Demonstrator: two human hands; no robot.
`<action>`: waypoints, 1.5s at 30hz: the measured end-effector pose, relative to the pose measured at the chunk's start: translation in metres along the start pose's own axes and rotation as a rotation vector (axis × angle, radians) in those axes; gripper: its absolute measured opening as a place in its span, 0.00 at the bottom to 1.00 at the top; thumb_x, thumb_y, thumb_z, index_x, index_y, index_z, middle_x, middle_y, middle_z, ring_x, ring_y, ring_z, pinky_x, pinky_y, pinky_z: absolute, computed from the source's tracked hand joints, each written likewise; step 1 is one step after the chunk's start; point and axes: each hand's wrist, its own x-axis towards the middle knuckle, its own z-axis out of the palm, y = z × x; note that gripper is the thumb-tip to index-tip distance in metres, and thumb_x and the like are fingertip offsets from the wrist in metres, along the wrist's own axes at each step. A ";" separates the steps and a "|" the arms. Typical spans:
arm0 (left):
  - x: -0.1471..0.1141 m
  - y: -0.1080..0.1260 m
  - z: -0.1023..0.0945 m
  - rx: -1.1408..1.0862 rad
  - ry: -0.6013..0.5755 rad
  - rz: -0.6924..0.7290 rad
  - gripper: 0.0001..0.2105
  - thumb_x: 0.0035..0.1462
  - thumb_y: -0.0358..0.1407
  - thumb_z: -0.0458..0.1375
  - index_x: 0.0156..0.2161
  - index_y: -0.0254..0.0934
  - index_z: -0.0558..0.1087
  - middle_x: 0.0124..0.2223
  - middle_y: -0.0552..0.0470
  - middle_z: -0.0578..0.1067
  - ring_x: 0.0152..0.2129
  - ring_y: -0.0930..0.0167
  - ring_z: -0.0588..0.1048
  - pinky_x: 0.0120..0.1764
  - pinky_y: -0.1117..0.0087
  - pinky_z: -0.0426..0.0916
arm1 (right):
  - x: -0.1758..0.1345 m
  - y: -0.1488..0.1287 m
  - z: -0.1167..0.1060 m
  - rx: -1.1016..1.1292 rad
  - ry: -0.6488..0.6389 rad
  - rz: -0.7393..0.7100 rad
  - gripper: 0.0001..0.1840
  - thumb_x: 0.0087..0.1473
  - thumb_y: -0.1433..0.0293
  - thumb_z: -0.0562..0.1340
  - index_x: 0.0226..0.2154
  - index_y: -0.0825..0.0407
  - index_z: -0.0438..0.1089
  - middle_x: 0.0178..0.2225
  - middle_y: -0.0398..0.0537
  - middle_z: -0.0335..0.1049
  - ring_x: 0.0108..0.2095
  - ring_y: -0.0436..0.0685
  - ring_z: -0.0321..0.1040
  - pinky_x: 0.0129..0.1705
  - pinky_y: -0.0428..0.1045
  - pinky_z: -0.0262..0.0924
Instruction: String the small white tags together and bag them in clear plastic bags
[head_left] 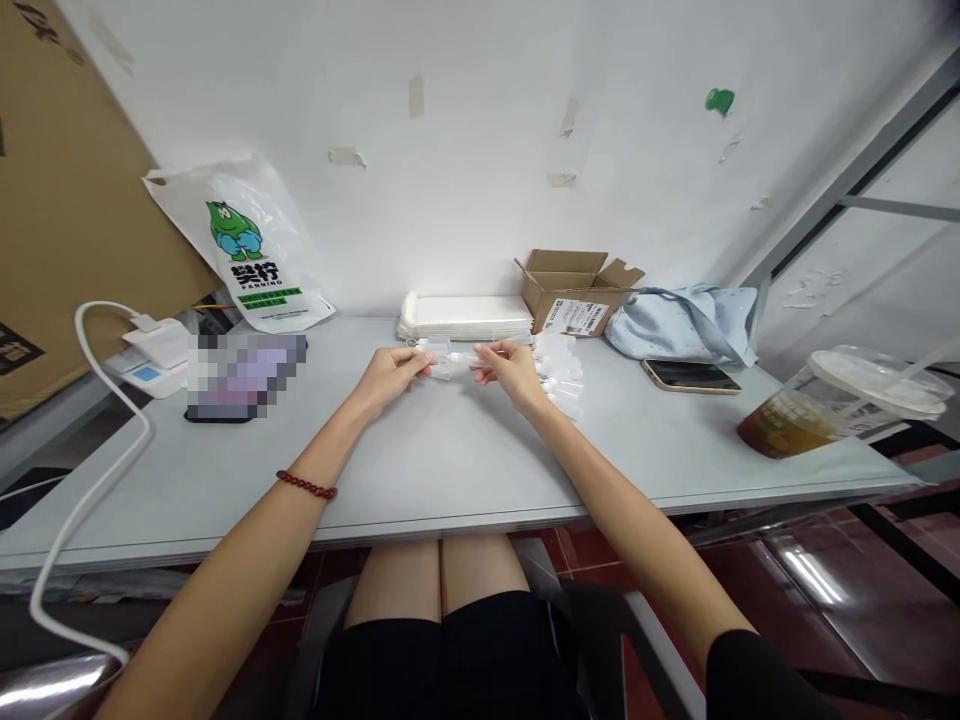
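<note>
Near the middle of the table, my left hand (394,378) pinches one end of a small clear plastic piece (457,358). The thumb and fingers of my right hand (512,370) close on its other end, so it spans the gap between both hands. Its exact kind is too small to make out. Just right of my right hand lies a pile of similar translucent plastic pieces (559,365). More clear bits show behind my left fingertips. A stack of flat white items (469,315) sits right behind the hands, against the wall.
Behind the pile are an open cardboard box (574,290) and a light blue cloth bag (679,322). A phone (691,376) and a drink cup (825,405) stand right. At left are a blurred phone (247,380), a white charger (161,345), its cable (112,480) and a plastic bag (251,250).
</note>
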 end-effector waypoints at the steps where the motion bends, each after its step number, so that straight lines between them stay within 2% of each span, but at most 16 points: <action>1: 0.000 0.000 0.001 -0.002 -0.018 0.003 0.17 0.44 0.49 0.61 0.28 0.34 0.76 0.29 0.48 0.75 0.27 0.71 0.70 0.26 0.72 0.63 | -0.001 0.000 0.001 -0.003 -0.009 -0.003 0.14 0.49 0.63 0.66 0.23 0.55 0.64 0.16 0.46 0.70 0.19 0.50 0.69 0.20 0.42 0.63; 4: 0.000 0.002 -0.001 0.005 -0.040 -0.016 0.15 0.43 0.47 0.62 0.26 0.34 0.76 0.26 0.49 0.74 0.24 0.72 0.69 0.25 0.72 0.62 | -0.003 0.000 0.005 -0.013 -0.065 0.013 0.15 0.49 0.62 0.66 0.23 0.54 0.64 0.14 0.45 0.68 0.24 0.54 0.73 0.20 0.41 0.63; 7: 0.002 0.002 -0.012 0.045 -0.073 -0.087 0.13 0.41 0.45 0.63 0.24 0.34 0.76 0.25 0.48 0.74 0.23 0.72 0.69 0.24 0.72 0.61 | -0.005 0.002 0.008 -0.026 -0.151 0.037 0.15 0.45 0.62 0.68 0.24 0.55 0.64 0.17 0.44 0.69 0.23 0.52 0.72 0.20 0.42 0.64; 11: 0.003 0.002 -0.030 0.114 -0.147 -0.195 0.11 0.39 0.43 0.65 0.21 0.35 0.76 0.23 0.48 0.74 0.21 0.71 0.69 0.23 0.71 0.60 | -0.004 0.009 0.012 -0.062 -0.247 0.032 0.16 0.38 0.69 0.72 0.26 0.55 0.64 0.20 0.42 0.70 0.21 0.50 0.70 0.22 0.43 0.65; 13: 0.003 0.002 -0.036 0.145 -0.169 -0.233 0.10 0.38 0.41 0.64 0.20 0.35 0.75 0.22 0.48 0.74 0.20 0.72 0.68 0.22 0.72 0.59 | -0.003 0.013 0.014 -0.108 -0.266 0.032 0.14 0.39 0.73 0.70 0.27 0.55 0.64 0.20 0.41 0.70 0.22 0.50 0.69 0.23 0.44 0.64; 16: 0.002 0.003 -0.039 0.198 -0.169 -0.267 0.08 0.39 0.39 0.63 0.20 0.34 0.75 0.22 0.50 0.73 0.19 0.74 0.66 0.21 0.74 0.57 | -0.002 0.017 0.019 -0.289 -0.266 -0.024 0.09 0.43 0.76 0.66 0.28 0.54 0.64 0.23 0.42 0.70 0.24 0.50 0.69 0.26 0.45 0.63; 19: 0.002 0.005 -0.037 0.262 -0.143 -0.304 0.07 0.39 0.37 0.62 0.20 0.34 0.74 0.21 0.52 0.71 0.18 0.76 0.64 0.20 0.75 0.55 | -0.001 0.019 0.022 -0.573 -0.207 -0.158 0.08 0.43 0.74 0.66 0.29 0.55 0.67 0.28 0.44 0.72 0.29 0.51 0.69 0.32 0.47 0.61; 22: 0.002 0.004 -0.034 0.301 -0.108 -0.328 0.07 0.40 0.36 0.62 0.21 0.34 0.74 0.21 0.52 0.71 0.18 0.76 0.64 0.20 0.75 0.54 | 0.002 0.022 0.024 -0.776 -0.147 -0.227 0.07 0.46 0.72 0.66 0.31 0.54 0.69 0.32 0.45 0.74 0.32 0.52 0.67 0.36 0.48 0.58; 30: 0.004 0.003 -0.028 0.347 -0.052 -0.339 0.09 0.44 0.38 0.60 0.22 0.34 0.73 0.20 0.53 0.71 0.17 0.76 0.64 0.20 0.74 0.54 | 0.007 0.027 0.022 -0.908 -0.104 -0.277 0.09 0.49 0.68 0.64 0.36 0.53 0.70 0.37 0.47 0.73 0.37 0.55 0.67 0.39 0.49 0.57; 34: 0.004 0.000 -0.026 0.365 0.009 -0.315 0.10 0.44 0.40 0.61 0.30 0.34 0.73 0.19 0.55 0.71 0.16 0.75 0.64 0.21 0.74 0.55 | 0.007 0.028 0.021 -0.950 -0.077 -0.373 0.18 0.48 0.68 0.66 0.43 0.55 0.68 0.45 0.54 0.69 0.47 0.60 0.63 0.47 0.53 0.56; 37: 0.005 -0.004 -0.025 0.398 0.001 -0.262 0.12 0.44 0.41 0.60 0.33 0.35 0.74 0.19 0.56 0.71 0.16 0.74 0.65 0.22 0.74 0.56 | 0.009 0.031 0.021 -0.948 -0.128 -0.417 0.23 0.48 0.70 0.66 0.47 0.57 0.66 0.48 0.56 0.68 0.51 0.62 0.61 0.52 0.55 0.55; 40: 0.007 -0.006 -0.025 0.441 -0.010 -0.215 0.12 0.45 0.40 0.59 0.34 0.36 0.75 0.19 0.56 0.71 0.17 0.73 0.66 0.23 0.74 0.57 | 0.010 0.033 0.022 -0.930 -0.194 -0.423 0.21 0.49 0.72 0.65 0.47 0.56 0.66 0.47 0.55 0.69 0.49 0.60 0.63 0.51 0.55 0.56; 45: 0.011 -0.010 -0.024 0.479 0.009 -0.167 0.09 0.46 0.38 0.56 0.31 0.36 0.76 0.19 0.55 0.72 0.20 0.71 0.69 0.26 0.73 0.59 | 0.010 0.035 0.023 -0.897 -0.227 -0.420 0.19 0.51 0.73 0.63 0.47 0.56 0.67 0.45 0.54 0.69 0.45 0.58 0.65 0.48 0.53 0.59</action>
